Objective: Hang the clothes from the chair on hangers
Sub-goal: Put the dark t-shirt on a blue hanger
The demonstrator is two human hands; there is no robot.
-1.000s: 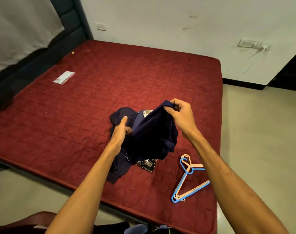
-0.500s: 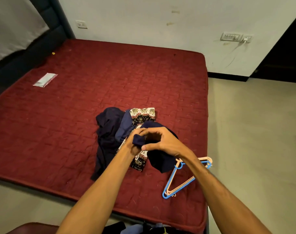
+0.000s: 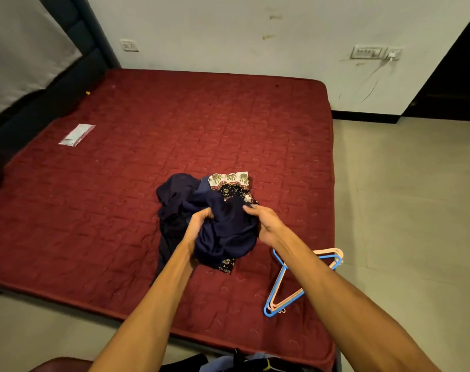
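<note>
Gripping navy garment (image 3: 228, 232), curled left hand (image 3: 199, 224); right hand (image 3: 266, 224) against it, grasp unclear.

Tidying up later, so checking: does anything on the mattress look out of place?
A clear plastic packet lies alone near the mattress's left edge. The hangers poke past its right edge. The navy garment is bunched between the left hand and right hand.
</note>
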